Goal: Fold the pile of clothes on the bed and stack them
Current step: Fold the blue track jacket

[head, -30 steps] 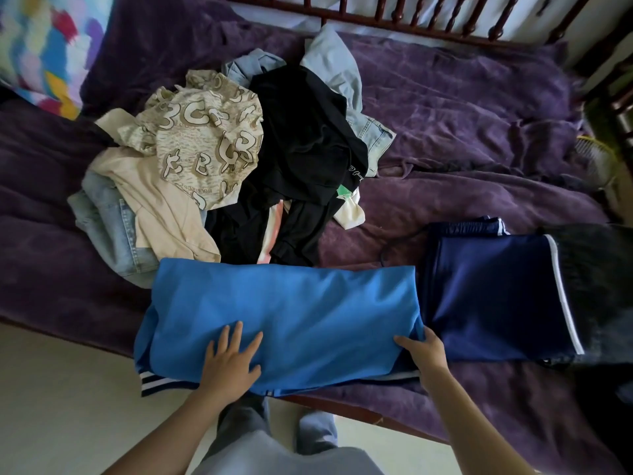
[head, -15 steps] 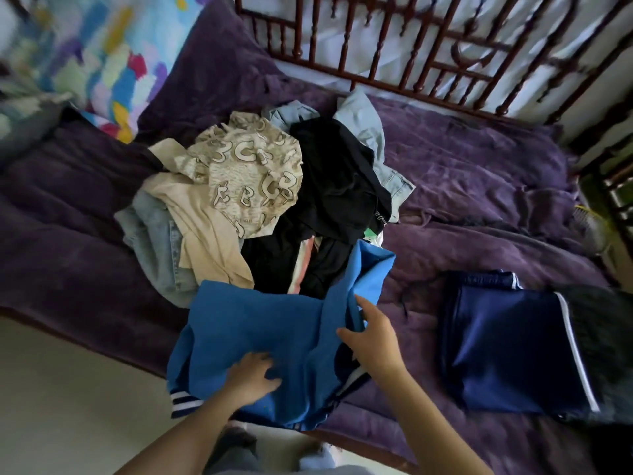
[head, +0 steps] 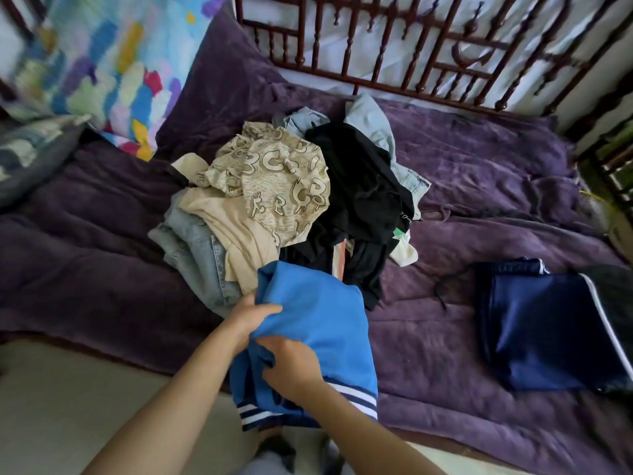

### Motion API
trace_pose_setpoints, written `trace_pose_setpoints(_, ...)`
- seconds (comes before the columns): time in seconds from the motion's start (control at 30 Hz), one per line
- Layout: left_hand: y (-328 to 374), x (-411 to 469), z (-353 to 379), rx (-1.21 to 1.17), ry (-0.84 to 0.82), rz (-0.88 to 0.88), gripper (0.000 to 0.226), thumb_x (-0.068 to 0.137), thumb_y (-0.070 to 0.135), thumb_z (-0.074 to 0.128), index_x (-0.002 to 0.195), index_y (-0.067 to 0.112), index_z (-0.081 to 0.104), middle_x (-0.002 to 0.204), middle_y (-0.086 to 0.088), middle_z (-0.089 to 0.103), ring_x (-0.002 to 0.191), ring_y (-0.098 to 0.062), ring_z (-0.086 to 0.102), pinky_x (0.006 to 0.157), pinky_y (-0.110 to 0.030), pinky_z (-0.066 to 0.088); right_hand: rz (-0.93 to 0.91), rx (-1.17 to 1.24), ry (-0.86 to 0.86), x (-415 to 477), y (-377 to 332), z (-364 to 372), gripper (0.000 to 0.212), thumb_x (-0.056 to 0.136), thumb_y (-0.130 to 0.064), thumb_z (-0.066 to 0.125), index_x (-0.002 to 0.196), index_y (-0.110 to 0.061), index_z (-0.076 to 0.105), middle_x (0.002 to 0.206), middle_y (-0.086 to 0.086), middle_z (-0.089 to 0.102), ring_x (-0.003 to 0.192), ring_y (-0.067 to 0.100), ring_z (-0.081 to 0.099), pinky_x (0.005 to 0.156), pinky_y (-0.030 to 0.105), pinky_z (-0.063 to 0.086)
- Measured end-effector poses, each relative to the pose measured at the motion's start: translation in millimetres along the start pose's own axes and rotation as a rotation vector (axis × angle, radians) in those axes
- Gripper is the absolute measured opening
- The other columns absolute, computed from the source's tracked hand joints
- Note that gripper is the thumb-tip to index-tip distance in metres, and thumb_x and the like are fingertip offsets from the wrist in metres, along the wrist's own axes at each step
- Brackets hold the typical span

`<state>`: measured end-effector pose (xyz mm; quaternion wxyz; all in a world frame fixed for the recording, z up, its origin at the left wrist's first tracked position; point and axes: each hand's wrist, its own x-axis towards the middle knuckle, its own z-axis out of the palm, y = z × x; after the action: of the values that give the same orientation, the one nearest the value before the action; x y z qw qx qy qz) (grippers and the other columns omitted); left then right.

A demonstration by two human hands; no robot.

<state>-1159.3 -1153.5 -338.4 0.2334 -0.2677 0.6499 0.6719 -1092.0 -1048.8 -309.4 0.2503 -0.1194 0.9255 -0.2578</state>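
We see both hands closed on the blue garment point(head: 318, 323), which lies at the near edge of the bed point(head: 445, 365), about the middle of the view. It is bunched into a thick, roughly folded bundle, and its navy-and-white striped hem hangs over the near edge. The left hand point(head: 251, 318) grips the bundle's left side, with the thumb laid over the top of the cloth and the fingers hidden beneath it. The right hand point(head: 291, 365) is just near of it and nearly touching it, its fingers curled into a fold of the same blue cloth.

Just beyond the blue garment sits the pile of clothes point(head: 291, 207), unfolded and heaped, and the bundle's far edge overlaps it. In the pile we make out:
- a beige shirt with a letter print point(head: 281, 186) on top
- a plain cream garment point(head: 236, 245) under it
- pale jeans point(head: 195, 258) on the left side
- a black garment point(head: 363, 190) on the right side
- more pale denim point(head: 370, 121) at the far end

Well apart to the right lies a folded navy garment point(head: 537, 330) with a white stripe along its right edge — flat on the purple cover, with something dark just beside it that we cannot identify.

A dark wooden spindle rail point(head: 411, 53) runs along the far side of the bed. A bright multicoloured quilt point(head: 102, 63) is at the far left, with a grey cushion point(head: 30, 159) in front of it. The pale floor point(head: 51, 406) shows at the near left.
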Motion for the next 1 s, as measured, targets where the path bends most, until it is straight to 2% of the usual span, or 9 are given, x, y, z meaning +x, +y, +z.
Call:
trace_pose_setpoints(0.13, -9, 11, -18, 0.056, 0.087, 0.078, 0.039, 0.082, -0.017, 0.050, 0.118, -0.002, 0.053, 0.087, -0.010, 0.062, 0.085, -0.029, 0.059, 0.077, -0.034, 0.046, -0.089, -0.019, 0.047, -12, 18, 5, 0.046, 0.091, -0.052, 0.045, 0.126, -0.024, 0.056, 0.124, 0.001, 0.060, 0.115, 0.022, 0.052, 0.094, 0.026, 0.039)
trace_pose_setpoints(0.2, -22, 16, -35, 0.166, 0.193, 0.114, 0.045, 0.083, -0.011, 0.054, 0.126, -0.001, 0.048, 0.102, -0.017, 0.062, 0.102, -0.037, 0.058, 0.081, -0.034, 0.043, -0.018, -0.061, 0.192, -17, 43, 11, 0.058, 0.093, -0.063, 0.014, 0.117, -0.032, 0.056, 0.107, -0.005, 0.066, 0.100, 0.016, 0.055, 0.075, 0.021, 0.051)
trace_pose_setpoints(0.3, -55, 11, -52, 0.817, 0.473, 0.192, 0.067, 0.082, 0.013, 0.066, 0.141, 0.004, 0.035, 0.131, -0.025, 0.048, 0.117, -0.043, 0.048, 0.089, -0.046, 0.043, 0.092, -0.309, 0.111, -22, 80, 30, 0.047, 0.095, -0.057, 0.002, 0.112, -0.041, 0.043, 0.105, -0.006, 0.066, 0.098, 0.013, 0.048, 0.058, 0.022, 0.053)
trace_pose_setpoints(0.37, -84, 0, -44, 1.093, 0.461, 0.580, 0.063, 0.079, 0.024, 0.066, 0.134, 0.006, 0.042, 0.127, -0.027, 0.051, 0.114, -0.043, 0.047, 0.084, -0.050, 0.045, 0.120, -0.444, -0.001, -21, 94, 46, 0.051, 0.082, -0.069, 0.017, 0.116, -0.039, 0.041, 0.121, 0.002, 0.055, 0.106, 0.020, 0.052, 0.062, 0.028, 0.056)
trace_pose_setpoints(0.47, -133, -25, -18, 1.413, 0.151, 1.012, 0.065, 0.068, 0.049, 0.056, 0.125, 0.019, 0.046, 0.124, -0.017, 0.058, 0.118, -0.033, 0.041, 0.093, -0.047, 0.034, 0.169, -0.434, -0.154, -11, 112, 68, 0.085, 0.050, -0.085, 0.035, 0.120, -0.036, 0.040, 0.129, 0.008, 0.042, 0.112, 0.026, 0.048, 0.065, 0.034, 0.057)
trace_pose_setpoints(0.53, -157, -30, -16, 1.624, -0.063, 0.909, 0.090, 0.047, 0.063, 0.071, 0.124, 0.024, 0.045, 0.128, -0.014, 0.055, 0.121, -0.033, 0.039, 0.096, -0.051, 0.032, 0.152, -0.450, -0.203, -6, 107, 67, 0.110, 0.037, -0.087, 0.056, 0.129, -0.030, 0.038, 0.141, 0.016, 0.038, 0.118, 0.032, 0.053, 0.075, 0.041, 0.055)
trace_pose_setpoints(0.63, -167, -22, -21, 1.699, -0.173, 0.596, 0.121, 0.018, 0.061, 0.085, 0.126, 0.026, 0.042, 0.133, -0.014, 0.041, 0.121, -0.036, 0.038, 0.086, -0.060, 0.045, 0.028, -0.504, -0.345, 8, 109, 58, 0.109, 0.069, -0.062, 0.067, 0.150, -0.027, 0.002, 0.157, 0.015, -0.007, 0.144, 0.036, 0.006, 0.111, 0.055, 0.018)
trace_pose_setpoints(0.8, -157, -2, -20, 1.685, -0.207, 0.471, 0.127, 0.011, 0.054, 0.089, 0.126, 0.026, 0.040, 0.133, -0.014, 0.039, 0.121, -0.036, 0.038, 0.078, -0.065, 0.046, 0.083, -0.597, -0.183, -1, 122, 80, 0.129, 0.020, -0.073, 0.078, 0.132, -0.025, 0.036, 0.136, 0.018, 0.049, 0.116, 0.035, 0.057, 0.084, 0.052, 0.050)
trace_pose_setpoints(1.0, -165, -1, -11, 1.713, -0.212, 0.449, 0.135, 0.005, 0.060, 0.084, 0.126, 0.023, 0.040, 0.134, -0.017, 0.038, 0.120, -0.038, 0.040, 0.079, -0.068, 0.044, -0.069, -0.719, -0.057, -19, 149, 105, 0.138, 0.036, -0.043, 0.085, 0.149, -0.026, 0.008, 0.155, 0.022, -0.009, 0.137, 0.042, 0.009, 0.103, 0.063, 0.012)
